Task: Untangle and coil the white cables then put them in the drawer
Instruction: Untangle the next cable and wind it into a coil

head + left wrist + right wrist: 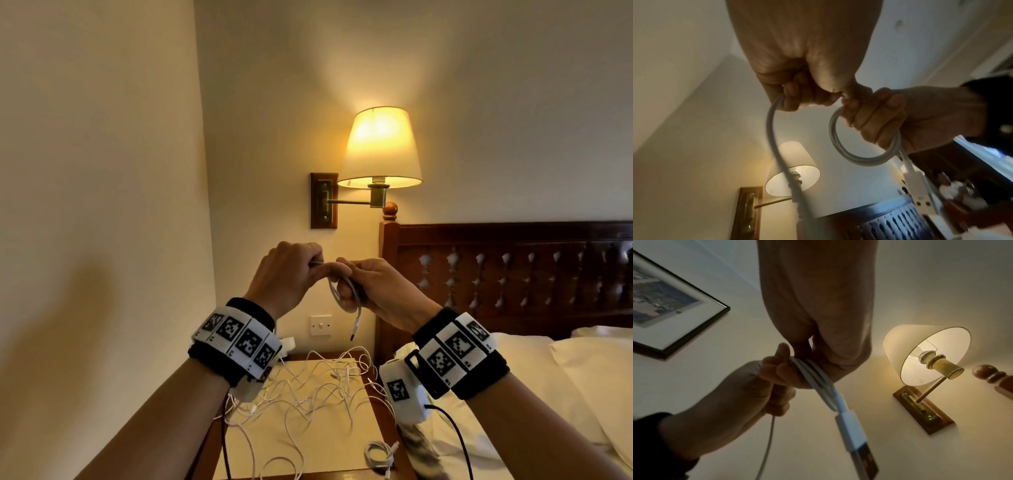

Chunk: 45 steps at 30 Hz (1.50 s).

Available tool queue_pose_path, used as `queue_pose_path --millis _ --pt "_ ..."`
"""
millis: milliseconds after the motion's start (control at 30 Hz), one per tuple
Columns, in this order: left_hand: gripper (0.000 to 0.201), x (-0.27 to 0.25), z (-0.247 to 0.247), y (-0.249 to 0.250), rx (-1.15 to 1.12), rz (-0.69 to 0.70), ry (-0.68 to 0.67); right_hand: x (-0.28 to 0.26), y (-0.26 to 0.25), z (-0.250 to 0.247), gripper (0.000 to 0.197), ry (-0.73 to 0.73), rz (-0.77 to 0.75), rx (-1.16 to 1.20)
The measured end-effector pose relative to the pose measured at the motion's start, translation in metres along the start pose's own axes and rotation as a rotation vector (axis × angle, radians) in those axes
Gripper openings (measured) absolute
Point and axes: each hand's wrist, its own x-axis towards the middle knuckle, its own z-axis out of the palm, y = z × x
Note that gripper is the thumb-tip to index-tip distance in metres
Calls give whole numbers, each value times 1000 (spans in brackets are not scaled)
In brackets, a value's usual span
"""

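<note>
Both hands are raised in front of the wall, close together. My right hand (352, 277) grips a small coil of white cable (337, 296), and the coil's USB plug (355, 329) hangs below it. My left hand (308, 265) pinches the free strand of the same cable beside the coil. In the left wrist view the strand (772, 129) curves down from my left hand (805, 94), and the coil (849, 154) loops round my right hand's fingers (875, 113). A tangle of white cables (318, 387) lies on the nightstand (325, 459). One coiled cable (378, 452) rests near its front right.
A lit wall lamp (380, 147) hangs above the hands. The dark wooden headboard (513, 267) and the bed with white pillows (599, 377) are to the right. A light switch (321, 325) sits on the wall. No drawer shows.
</note>
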Motion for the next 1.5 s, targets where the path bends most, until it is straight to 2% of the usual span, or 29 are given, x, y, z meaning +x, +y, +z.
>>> queue_pose_path --millis 133,300,433,533,633,733,800,933,1067,1167,1300,1433,1500 --pt "52 -1 8 -12 -206 -32 -33 1 1 0 37 -99 122 186" --pt "61 -14 15 -27 -348 -127 -22 1 6 -9 35 -276 209 631" --pt "43 -44 32 -42 -395 -175 -8 4 12 -20 34 -339 207 899" --pt "30 -82 48 -60 -361 -211 -22 4 0 -37 26 -237 145 1010" --pt "24 -111 60 -58 -293 -146 -156 5 -9 -45 26 -30 79 865" --pt "23 -105 55 -22 -184 108 -244 12 -3 -36 32 101 66 573" --pt "21 -88 40 6 -130 215 -219 16 3 -27 33 125 43 367" --pt "25 -56 13 32 -82 298 -148 12 3 -14 37 85 0 120" --pt "28 -35 2 30 -17 299 11 6 1 -12 40 47 2 13" --pt "23 -25 -1 26 44 283 102 2 -2 -9 41 9 7 -25" --pt "31 -18 3 21 27 277 135 1 -4 -6 38 -14 15 -20" --pt "33 -14 6 12 -114 126 171 3 2 -4 37 -8 28 -15" --pt "31 -13 11 5 -157 124 165 3 4 -2 38 -29 34 40"
